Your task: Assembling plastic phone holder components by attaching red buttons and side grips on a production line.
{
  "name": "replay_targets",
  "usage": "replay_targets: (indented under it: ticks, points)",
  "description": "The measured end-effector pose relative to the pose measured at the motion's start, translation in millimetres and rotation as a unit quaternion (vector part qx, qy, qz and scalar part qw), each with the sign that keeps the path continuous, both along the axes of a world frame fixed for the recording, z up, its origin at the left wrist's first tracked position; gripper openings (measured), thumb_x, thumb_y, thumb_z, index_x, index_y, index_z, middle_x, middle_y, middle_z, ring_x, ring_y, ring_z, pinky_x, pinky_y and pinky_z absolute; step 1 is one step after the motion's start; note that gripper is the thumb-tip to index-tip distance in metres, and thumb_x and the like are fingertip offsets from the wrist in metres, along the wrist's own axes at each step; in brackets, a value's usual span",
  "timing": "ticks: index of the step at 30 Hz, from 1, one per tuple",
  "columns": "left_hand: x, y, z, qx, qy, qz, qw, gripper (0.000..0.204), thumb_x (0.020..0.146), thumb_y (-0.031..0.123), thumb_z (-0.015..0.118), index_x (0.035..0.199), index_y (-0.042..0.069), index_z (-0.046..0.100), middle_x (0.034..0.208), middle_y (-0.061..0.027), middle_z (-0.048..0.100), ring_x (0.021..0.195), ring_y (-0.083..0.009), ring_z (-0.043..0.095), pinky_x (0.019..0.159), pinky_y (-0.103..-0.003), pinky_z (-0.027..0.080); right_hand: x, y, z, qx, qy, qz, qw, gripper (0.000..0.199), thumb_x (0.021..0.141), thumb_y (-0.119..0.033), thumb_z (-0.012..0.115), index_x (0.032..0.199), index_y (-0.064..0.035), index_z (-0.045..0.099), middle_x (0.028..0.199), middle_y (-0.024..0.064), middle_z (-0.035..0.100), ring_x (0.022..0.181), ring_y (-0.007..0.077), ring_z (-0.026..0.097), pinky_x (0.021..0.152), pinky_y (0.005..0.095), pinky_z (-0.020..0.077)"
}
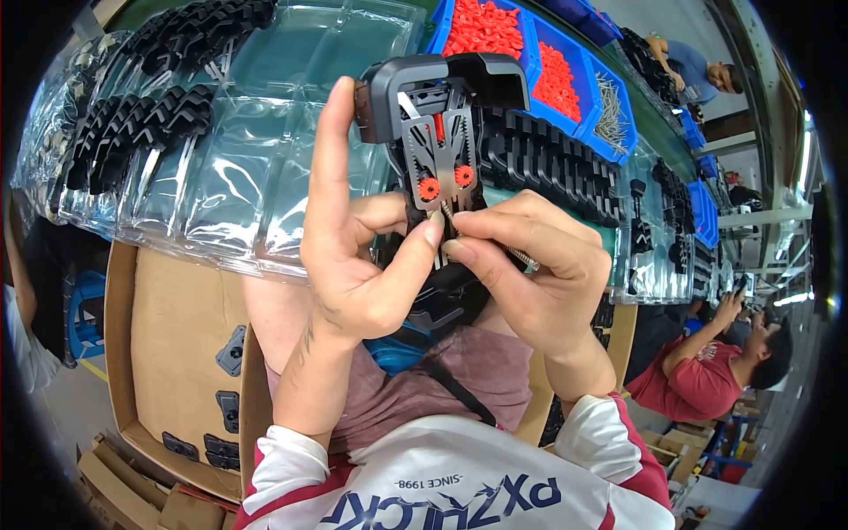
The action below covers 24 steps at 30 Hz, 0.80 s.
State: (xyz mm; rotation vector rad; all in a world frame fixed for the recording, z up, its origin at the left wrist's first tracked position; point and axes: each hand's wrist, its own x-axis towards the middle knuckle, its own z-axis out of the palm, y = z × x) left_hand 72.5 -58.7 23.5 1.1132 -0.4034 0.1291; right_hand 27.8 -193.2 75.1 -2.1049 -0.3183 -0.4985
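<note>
Before me is a black plastic clamp-like holder (378,104) with a broad U-shaped top. Its inside shows a silver metal plate (439,146), two small red gears (428,189) and toothed strips. My left hand (358,256) grips the lower part of the holder between thumb and fingers, its index finger pointing straight up along the side. With thumb and fingertips pinched, my right hand (539,256) holds a thin metal spring (523,257) against the holder, just below the gears. One end of the spring sticks out past the fingers; the fingertips partly cover the rest.
Blue bins at the back hold red plastic parts (481,31) and thin metal pieces (609,115). Clear plastic trays (238,168) carry black parts (141,132). Right of the holder lies a row of black parts (552,168). A cardboard box (177,327) stands lower left. Other people (707,371) sit at right.
</note>
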Motion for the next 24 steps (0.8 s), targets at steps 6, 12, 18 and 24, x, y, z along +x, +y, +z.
replay_targets:
  ticks: [6, 12, 18, 24]
  points:
    - [1, -2, -3, -0.034, -0.007, 0.005, 0.999, 0.089, 0.070, -0.012, 0.052, 0.147, -0.002, 0.009, 0.119, -0.0246, 0.058, 0.054, -0.0080, 0.055, 0.049, -0.015, 0.043, -2, 5, 7, 0.022, 0.027, -0.014, 0.999, 0.018, 0.069, 0.006, 0.072, 0.086, 0.0039, 0.070, 0.081, 0.0115, 0.064, 0.063, 0.0141, 0.053, 0.055, 0.0227, 0.0407]
    - [1, 6, 8, -0.076, 0.065, -0.074, 0.992, 0.092, 0.072, -0.011, 0.052, 0.148, 0.002, 0.003, 0.094, -0.0206, 0.068, 0.053, -0.0075, 0.054, 0.050, -0.014, 0.040, -4, 3, 9, 0.235, -0.024, -0.034, 0.971, 0.020, 0.074, 0.001, 0.069, 0.094, 0.0034, 0.068, 0.086, 0.0144, 0.063, 0.065, 0.0154, 0.055, 0.059, 0.0221, 0.0434]
    - [3, 9, 11, -0.082, 0.090, -0.096, 0.988, 0.092, 0.074, -0.010, 0.051, 0.149, 0.005, -0.001, 0.079, -0.0171, 0.069, 0.052, -0.0072, 0.053, 0.050, -0.013, 0.038, -6, -9, 6, 0.258, 0.014, 0.014, 0.966, 0.024, 0.074, 0.007, 0.067, 0.097, 0.0045, 0.064, 0.087, 0.0132, 0.062, 0.070, 0.0160, 0.056, 0.065, 0.0215, 0.0455]
    - [2, 7, 11, -0.067, 0.084, -0.091, 0.990, 0.091, 0.074, -0.010, 0.051, 0.149, 0.005, 0.000, 0.081, -0.0178, 0.069, 0.051, -0.0069, 0.053, 0.049, -0.013, 0.038, -5, -6, 13, 0.134, 0.029, 0.001, 0.991, 0.031, 0.070, 0.009, 0.070, 0.099, 0.0029, 0.060, 0.085, 0.0124, 0.062, 0.072, 0.0167, 0.058, 0.066, 0.0228, 0.0471]
